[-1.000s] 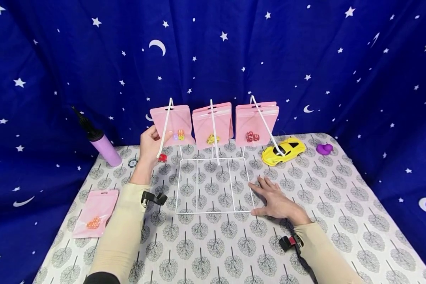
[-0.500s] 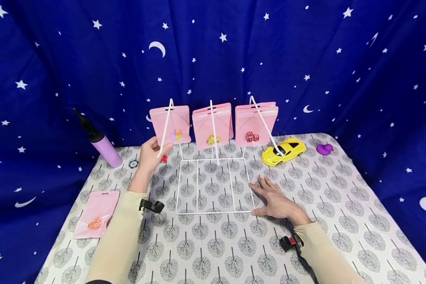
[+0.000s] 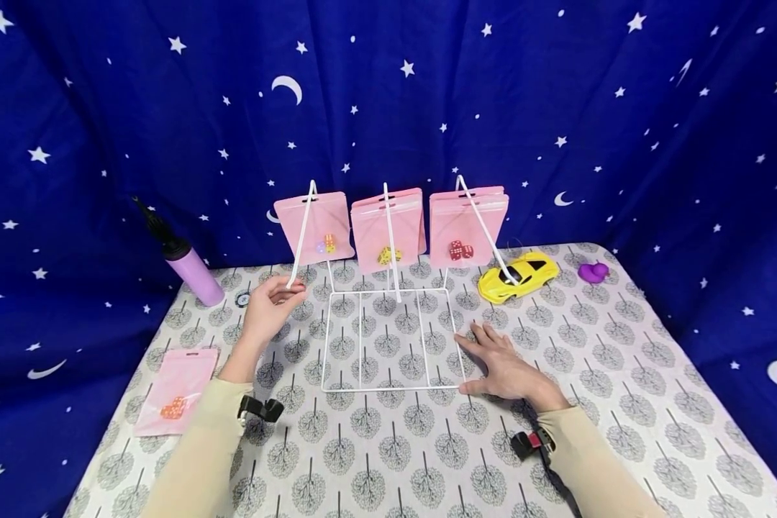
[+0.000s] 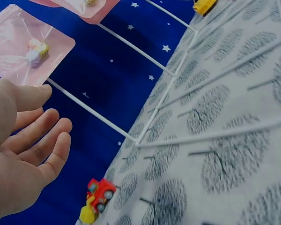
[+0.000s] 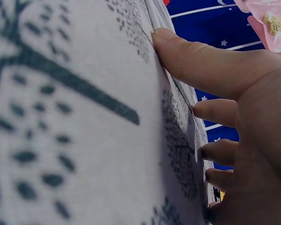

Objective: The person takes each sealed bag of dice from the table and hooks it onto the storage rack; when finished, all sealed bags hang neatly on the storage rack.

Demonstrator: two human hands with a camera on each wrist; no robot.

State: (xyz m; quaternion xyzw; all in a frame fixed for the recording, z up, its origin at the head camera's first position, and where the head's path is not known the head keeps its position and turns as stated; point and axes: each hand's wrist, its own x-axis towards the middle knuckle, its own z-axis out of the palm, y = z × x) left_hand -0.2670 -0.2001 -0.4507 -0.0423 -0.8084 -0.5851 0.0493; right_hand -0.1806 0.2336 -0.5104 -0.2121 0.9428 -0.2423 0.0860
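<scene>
A white wire rack (image 3: 391, 389) stands on the table with three slanting prongs. Pink zip bags of dice hang from it: a left bag (image 3: 298, 223), middle bags (image 3: 370, 226) and right bags (image 3: 443, 223). My left hand (image 3: 264, 311) is below the left bag, near the tip of its prong. In the left wrist view this hand is apart from the bag, its fingers loosely bent around nothing. With fingers spread, my right hand (image 3: 501, 365) rests on the cloth and touches the rack's right base bar. Another pink bag (image 3: 188, 370) with orange dice lies flat at the left.
A purple pump (image 3: 196, 275) leans at the back left, near a small round dial (image 3: 242, 298). A red toy vehicle (image 4: 102, 190) sits beyond my left hand. At the back right are a yellow toy car (image 3: 527, 275) and a purple duck (image 3: 593, 272). A starry curtain hangs behind.
My left hand has let go of the left bag's lower part and moved down and toward me. That bag hangs free on its prong. My right hand stays in place.
</scene>
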